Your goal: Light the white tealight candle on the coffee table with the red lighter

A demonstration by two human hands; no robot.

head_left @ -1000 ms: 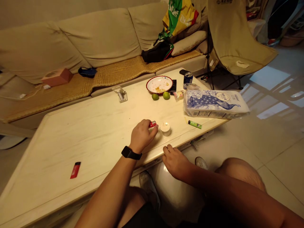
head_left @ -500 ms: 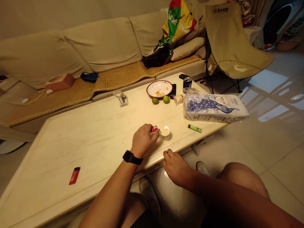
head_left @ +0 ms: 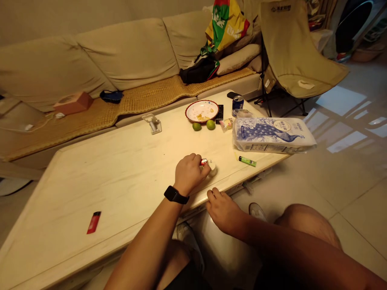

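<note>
My left hand (head_left: 191, 172), with a black watch on its wrist, is closed around a red lighter (head_left: 203, 162). The metal end of this lighter points at a small white candle (head_left: 213, 168) standing on the table. Fingers of that hand partly cover the candle's near left side, and I make out a wick but no clear flame on top. My right hand (head_left: 223, 210) rests against the table's front edge with its fingers curled. Its fingertips are hidden, so I cannot tell if anything is in them.
On the pale table (head_left: 121, 181) lie another red lighter (head_left: 94, 222), a green lighter (head_left: 247, 161), a large tissue pack (head_left: 273, 135), two limes (head_left: 211, 125), a red-rimmed plate (head_left: 202, 110), a blue can (head_left: 238, 103) and a white holder (head_left: 152, 123). A sofa (head_left: 130, 52) and a folding chair (head_left: 298, 52) stand behind.
My left hand has moved slightly right with the red lighter, up to the candle. The glow seen on the candle before no longer shows. My right hand has stayed in place.
</note>
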